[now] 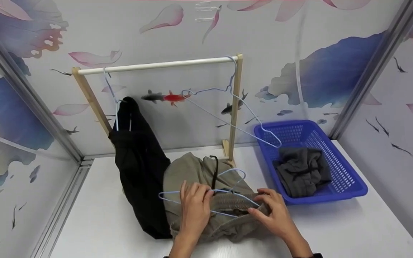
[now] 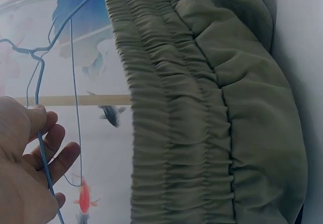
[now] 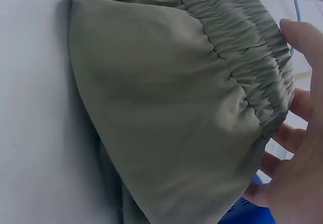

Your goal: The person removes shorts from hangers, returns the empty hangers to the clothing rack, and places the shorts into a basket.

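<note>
Trousers [image 1: 206, 186] limp, light, waistband best grip; left hand [image 1: 195, 209] pinches hanger [image 1: 210, 193], right hand [image 1: 274, 215] at 3 o'clock clasps waistband.

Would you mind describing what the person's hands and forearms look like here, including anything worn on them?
Both the left hand and the right hand are bare: no gloves, rings or other markings show. The forearms are uncovered down to the bottom edge of the head view, where a thin dark edge, perhaps a strap or cuff, shows at each wrist. The fingernails look short and unpainted.
</note>
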Demonstrator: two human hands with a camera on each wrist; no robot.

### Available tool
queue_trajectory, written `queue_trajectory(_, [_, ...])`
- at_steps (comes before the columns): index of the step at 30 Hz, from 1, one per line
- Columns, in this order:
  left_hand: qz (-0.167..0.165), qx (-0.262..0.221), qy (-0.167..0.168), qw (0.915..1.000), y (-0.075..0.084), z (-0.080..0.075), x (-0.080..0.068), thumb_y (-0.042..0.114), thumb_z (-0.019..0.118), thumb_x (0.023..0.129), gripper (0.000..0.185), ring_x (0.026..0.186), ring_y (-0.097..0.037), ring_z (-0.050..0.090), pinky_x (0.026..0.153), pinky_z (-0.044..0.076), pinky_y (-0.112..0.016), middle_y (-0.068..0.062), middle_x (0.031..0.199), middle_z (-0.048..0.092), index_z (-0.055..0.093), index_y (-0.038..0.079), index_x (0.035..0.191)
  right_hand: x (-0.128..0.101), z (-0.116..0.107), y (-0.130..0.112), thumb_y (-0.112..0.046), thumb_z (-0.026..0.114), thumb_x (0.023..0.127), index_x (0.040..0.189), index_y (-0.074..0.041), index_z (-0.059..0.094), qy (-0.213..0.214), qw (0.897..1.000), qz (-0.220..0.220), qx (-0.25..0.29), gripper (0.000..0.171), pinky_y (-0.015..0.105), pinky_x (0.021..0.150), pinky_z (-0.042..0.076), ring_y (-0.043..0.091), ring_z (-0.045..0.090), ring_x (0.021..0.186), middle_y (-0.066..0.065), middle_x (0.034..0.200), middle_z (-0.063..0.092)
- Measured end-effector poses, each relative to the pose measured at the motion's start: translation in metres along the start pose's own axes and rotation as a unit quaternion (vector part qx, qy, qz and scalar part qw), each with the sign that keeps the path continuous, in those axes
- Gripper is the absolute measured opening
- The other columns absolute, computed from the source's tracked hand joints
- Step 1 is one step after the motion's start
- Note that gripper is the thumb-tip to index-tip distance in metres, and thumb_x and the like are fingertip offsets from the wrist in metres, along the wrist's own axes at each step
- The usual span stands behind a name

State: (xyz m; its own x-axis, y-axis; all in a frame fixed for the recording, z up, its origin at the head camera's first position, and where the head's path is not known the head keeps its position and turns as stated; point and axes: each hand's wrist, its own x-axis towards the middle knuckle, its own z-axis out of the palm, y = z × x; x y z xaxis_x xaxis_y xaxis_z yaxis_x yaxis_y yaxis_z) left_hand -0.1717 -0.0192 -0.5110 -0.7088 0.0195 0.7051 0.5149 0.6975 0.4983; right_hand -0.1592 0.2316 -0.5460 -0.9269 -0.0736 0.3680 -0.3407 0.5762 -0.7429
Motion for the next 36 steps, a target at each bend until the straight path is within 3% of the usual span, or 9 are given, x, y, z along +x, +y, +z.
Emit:
queue_trajectory(2, [-0.001,0.008,0.000,1.0000,0.000,-0.001,0.000,0.011,0.073,0.094,0.011,0.085,-0.019,0.061,0.109,0.033,-0.069,0.001,0.086,0.059,0.065,0.013,0.086,-0.002,0.002,0.002,-0.024,0.086,0.084,0.095,-0.025,0.071,0.005,1.000,0.008,0.002,0.018,0.049,0.095,0.048,0.030,0.056,0.122,0.009,0.129,0.064])
queue_trajectory(7, [-0.005,0.017,-0.004,0.9998,0.000,-0.003,0.000,0.012,0.074,0.093,0.011,0.086,-0.020,0.061,0.110,0.033,-0.067,0.000,0.086,0.059,0.065,0.013,0.086,-0.005,0.008,0.006,-0.014,0.088,0.081,0.081,-0.024,0.066,0.045,0.999,-0.013,0.007,0.023,0.027,0.074,0.050,0.014,0.061,0.097,0.009,0.119,0.066])
queue_trajectory(13, [-0.006,0.013,-0.001,0.9999,0.000,-0.003,-0.002,0.011,0.074,0.093,0.012,0.086,-0.020,0.061,0.109,0.034,-0.068,0.000,0.085,0.059,0.065,0.012,0.086,-0.006,0.011,0.007,-0.007,0.088,0.080,0.085,-0.016,0.071,0.073,0.997,-0.032,0.018,0.020,0.021,0.066,0.045,0.008,0.056,0.081,0.004,0.108,0.066])
queue_trajectory(22, [-0.009,0.006,0.013,0.9999,-0.004,-0.007,-0.002,0.009,0.073,0.093,0.010,0.084,-0.020,0.062,0.108,0.033,-0.069,0.000,0.085,0.059,0.066,0.010,0.086,-0.007,0.012,0.009,-0.001,0.090,0.075,0.090,-0.006,0.073,0.095,0.994,-0.039,0.024,0.024,0.017,0.067,0.044,0.010,0.057,0.085,0.005,0.106,0.064])
queue_trajectory(28, [-0.005,0.008,0.022,0.9997,-0.005,-0.010,0.001,0.008,0.073,0.093,0.009,0.084,-0.020,0.062,0.108,0.033,-0.069,-0.001,0.085,0.060,0.067,0.009,0.087,-0.008,0.011,0.013,0.002,0.090,0.073,0.091,-0.004,0.073,0.105,0.993,-0.032,0.035,0.025,0.009,0.079,0.044,0.009,0.059,0.097,0.006,0.107,0.065])
queue_trajectory(36, [-0.008,0.021,0.024,0.9995,-0.008,-0.015,0.004,0.010,0.071,0.094,0.011,0.084,-0.021,0.062,0.109,0.032,-0.069,-0.001,0.084,0.059,0.066,0.011,0.085,-0.010,0.009,0.018,0.003,0.089,0.073,0.094,-0.003,0.073,0.129,0.989,-0.065,0.022,0.027,0.009,0.084,0.042,0.014,0.058,0.100,0.010,0.109,0.064])
